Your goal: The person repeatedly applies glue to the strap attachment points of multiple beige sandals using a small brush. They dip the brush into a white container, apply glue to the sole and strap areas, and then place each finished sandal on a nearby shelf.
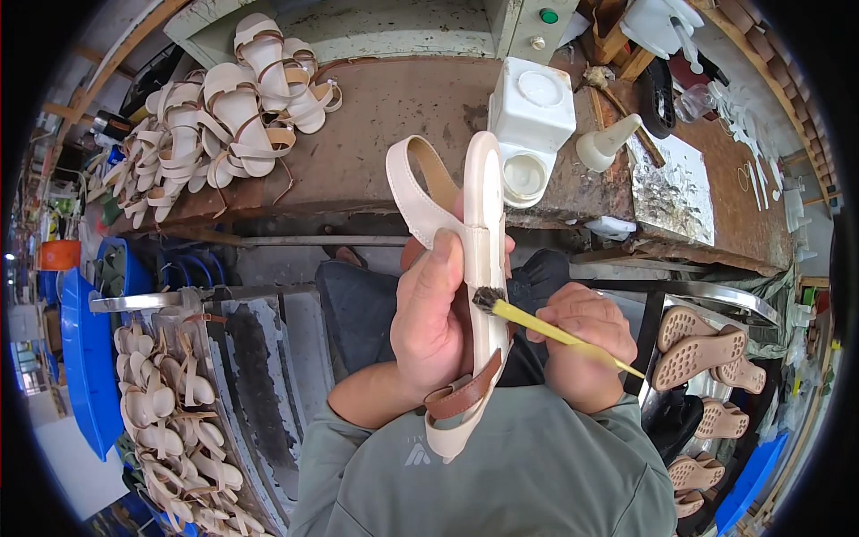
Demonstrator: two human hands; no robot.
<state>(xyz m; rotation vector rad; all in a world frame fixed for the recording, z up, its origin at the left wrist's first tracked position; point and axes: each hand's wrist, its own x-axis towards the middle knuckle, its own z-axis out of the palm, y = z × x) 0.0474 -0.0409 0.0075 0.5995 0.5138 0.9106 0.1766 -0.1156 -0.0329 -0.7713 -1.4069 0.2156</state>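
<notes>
My left hand [429, 313] is closed round a cream sandal [484, 206], holding it upright in front of my chest. A wide cream strap loops out at the sandal's upper left, and a brown strap [463, 394] crosses its lower end. My right hand [583, 333] grips the thin yellow handle of a glue brush [546, 328]. The brush's dark bristles rest at the edge of the sandal, just right of my left thumb. My left fingers are mostly hidden behind the sandal.
A heap of cream sandals [228, 116] lies on the brown workbench [376, 98]. A white container [533, 107] and a white cone-topped bottle [608, 143] stand there too. More sandals [165, 421] are piled at my left; tan soles [701, 349] sit on a rack at my right.
</notes>
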